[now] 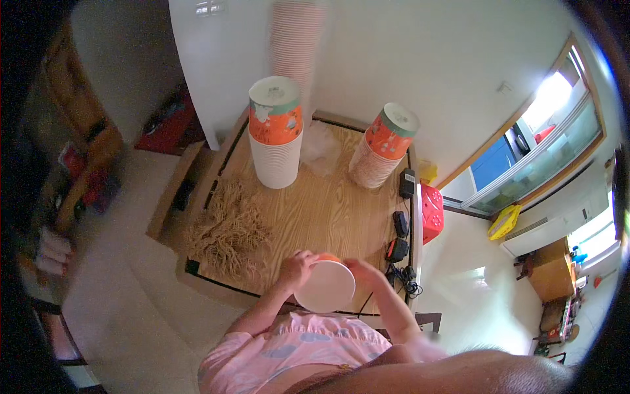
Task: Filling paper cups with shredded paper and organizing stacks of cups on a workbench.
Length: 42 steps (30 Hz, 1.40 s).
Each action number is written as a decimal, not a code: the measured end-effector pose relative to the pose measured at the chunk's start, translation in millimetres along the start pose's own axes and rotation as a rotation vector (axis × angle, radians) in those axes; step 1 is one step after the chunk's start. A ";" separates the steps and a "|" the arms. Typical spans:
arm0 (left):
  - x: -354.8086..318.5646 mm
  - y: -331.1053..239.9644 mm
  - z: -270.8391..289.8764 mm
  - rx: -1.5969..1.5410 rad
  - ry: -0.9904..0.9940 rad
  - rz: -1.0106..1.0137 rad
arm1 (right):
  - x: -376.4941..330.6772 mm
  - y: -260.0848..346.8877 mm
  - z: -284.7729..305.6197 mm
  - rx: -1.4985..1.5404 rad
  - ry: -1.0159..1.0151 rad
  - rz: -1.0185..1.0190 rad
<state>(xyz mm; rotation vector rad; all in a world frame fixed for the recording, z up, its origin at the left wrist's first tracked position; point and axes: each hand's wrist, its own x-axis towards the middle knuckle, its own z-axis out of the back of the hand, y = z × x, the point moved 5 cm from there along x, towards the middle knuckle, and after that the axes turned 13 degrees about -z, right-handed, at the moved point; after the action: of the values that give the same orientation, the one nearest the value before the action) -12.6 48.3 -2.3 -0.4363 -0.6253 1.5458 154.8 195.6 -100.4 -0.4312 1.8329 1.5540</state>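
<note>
A round paper tub [325,287], white inside with an orange outer wall, is tilted with its open mouth toward me at the table's near edge. My left hand [300,270] is closed on the tub's upper left side, fingers at the rim. On its upper right side, my right hand [366,273] has its fingertips against the orange wall, partly hidden. Beyond my left hand lies a loose heap of brown, stringy fibre strands [231,230]. Upside-down nested tubs form one stack [276,157] at the far left of the table and another stack [374,164] at the far right.
A taller stack of pale nested tubs [296,46] rises behind, against the wall. Crumpled clear plastic [320,148] lies between the front stacks. Along the wooden table's [308,210] right edge sit a black adapter [407,184], small black devices [397,249] and coiled cable [412,289]. A red stool [431,213] stands beyond.
</note>
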 end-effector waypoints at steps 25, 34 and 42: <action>51.4 144.9 -93.6 0.358 -0.449 0.115 | -266.7 355.3 202.9 -1.125 -1.539 0.804; 51.9 139.0 -89.4 0.366 -0.423 0.147 | -193.2 386.1 245.4 -1.265 -1.434 0.694; 54.5 139.6 -86.8 0.384 -0.376 0.197 | -154.4 382.1 266.9 -1.274 -1.420 0.693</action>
<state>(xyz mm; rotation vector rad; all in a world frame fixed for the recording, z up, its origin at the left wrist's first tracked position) -72.0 113.1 -151.5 0.0912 -0.5638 1.9080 94.4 511.7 270.4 0.7543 -0.2666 2.3170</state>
